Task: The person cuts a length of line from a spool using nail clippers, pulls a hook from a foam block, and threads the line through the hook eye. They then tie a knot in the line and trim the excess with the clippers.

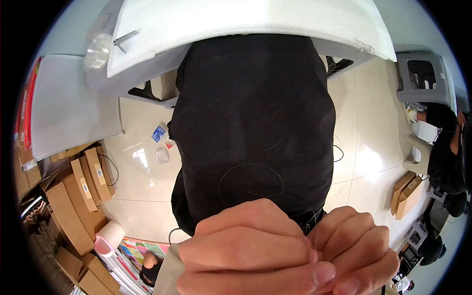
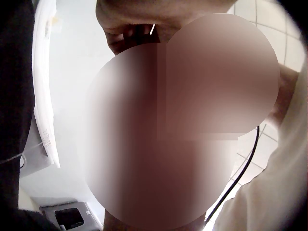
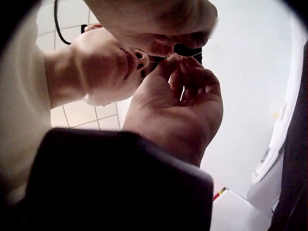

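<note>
Both hands are close together at the bottom of the head view, fingers curled. The left hand [image 1: 250, 246] pinches a fine, hair-thin strand [image 1: 315, 236] between thumb and fingers. Against it, the right hand [image 1: 359, 250] also pinches at the strand. A thin thread [image 1: 251, 164] curves in a loop over the black cloth [image 1: 255, 98] on the lap. In the right wrist view the right hand [image 3: 175, 108] meets the left hand [image 3: 154, 24] at the fingertips, the strand between them. The left wrist view shows the right hand [image 2: 139, 19]; a blurred patch hides much else.
A white-topped table [image 1: 246, 17] stands in front, bearing a metal tool [image 1: 125, 39] and a wire coil [image 1: 364, 46]. Clear tubs [image 1: 97, 51] are beside it. Cardboard boxes [image 1: 71, 211] stand left; a grey stool [image 1: 423, 78] and another person [image 1: 442, 147] are right.
</note>
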The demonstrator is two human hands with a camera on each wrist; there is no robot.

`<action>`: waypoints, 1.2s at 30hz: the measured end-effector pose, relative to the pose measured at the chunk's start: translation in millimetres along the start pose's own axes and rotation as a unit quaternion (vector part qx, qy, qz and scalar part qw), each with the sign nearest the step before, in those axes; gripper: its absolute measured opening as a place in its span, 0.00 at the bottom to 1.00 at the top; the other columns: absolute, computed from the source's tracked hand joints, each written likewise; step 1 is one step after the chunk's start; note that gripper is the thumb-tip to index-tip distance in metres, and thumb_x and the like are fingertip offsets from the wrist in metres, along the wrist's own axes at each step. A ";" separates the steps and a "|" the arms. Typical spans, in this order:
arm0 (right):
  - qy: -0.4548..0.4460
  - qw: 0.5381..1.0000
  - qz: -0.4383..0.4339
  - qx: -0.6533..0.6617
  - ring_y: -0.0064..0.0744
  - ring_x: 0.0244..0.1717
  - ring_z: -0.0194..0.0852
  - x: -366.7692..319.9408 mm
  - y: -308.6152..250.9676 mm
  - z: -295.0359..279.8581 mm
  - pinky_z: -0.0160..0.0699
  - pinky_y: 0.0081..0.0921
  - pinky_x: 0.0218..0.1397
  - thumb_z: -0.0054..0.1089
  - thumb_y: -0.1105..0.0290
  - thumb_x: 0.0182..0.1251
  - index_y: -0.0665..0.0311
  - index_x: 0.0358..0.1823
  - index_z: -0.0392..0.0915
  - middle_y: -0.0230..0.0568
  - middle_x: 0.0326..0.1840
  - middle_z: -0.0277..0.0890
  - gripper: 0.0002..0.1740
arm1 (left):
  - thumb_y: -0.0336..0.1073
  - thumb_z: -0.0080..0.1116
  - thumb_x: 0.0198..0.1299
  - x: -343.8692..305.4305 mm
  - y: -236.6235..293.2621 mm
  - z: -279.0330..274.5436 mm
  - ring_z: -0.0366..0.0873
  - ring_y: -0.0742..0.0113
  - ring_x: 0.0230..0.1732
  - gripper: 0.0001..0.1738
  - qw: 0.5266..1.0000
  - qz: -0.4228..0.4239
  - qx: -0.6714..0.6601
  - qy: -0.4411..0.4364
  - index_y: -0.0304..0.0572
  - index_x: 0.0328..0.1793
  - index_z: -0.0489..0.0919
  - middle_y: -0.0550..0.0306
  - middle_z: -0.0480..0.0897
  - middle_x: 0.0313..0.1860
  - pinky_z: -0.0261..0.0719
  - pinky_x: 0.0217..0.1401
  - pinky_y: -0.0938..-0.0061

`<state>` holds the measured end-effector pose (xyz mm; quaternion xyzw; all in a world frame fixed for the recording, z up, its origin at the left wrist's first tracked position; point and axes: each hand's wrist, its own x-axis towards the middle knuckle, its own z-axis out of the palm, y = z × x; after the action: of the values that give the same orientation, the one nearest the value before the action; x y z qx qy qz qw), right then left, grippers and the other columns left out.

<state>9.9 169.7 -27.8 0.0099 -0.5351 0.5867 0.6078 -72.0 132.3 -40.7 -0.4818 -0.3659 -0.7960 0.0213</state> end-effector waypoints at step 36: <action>0.063 0.976 0.128 -0.164 0.24 0.17 0.58 -7.2 -28.9 11.3 0.61 0.23 0.21 0.67 0.68 0.57 0.56 0.31 0.70 0.29 0.19 0.61 0.11 | 0.27 0.71 0.47 -1.1 9.4 0.7 0.71 0.69 0.22 0.15 0.998 -0.057 -0.005 0.027 0.35 0.36 0.75 0.54 0.75 0.27 0.71 0.21 0.82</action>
<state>25.5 148.4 -9.9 -0.1959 -0.5815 0.5635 0.5532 -67.3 125.5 -36.1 -0.4382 -0.3881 -0.8106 -0.0164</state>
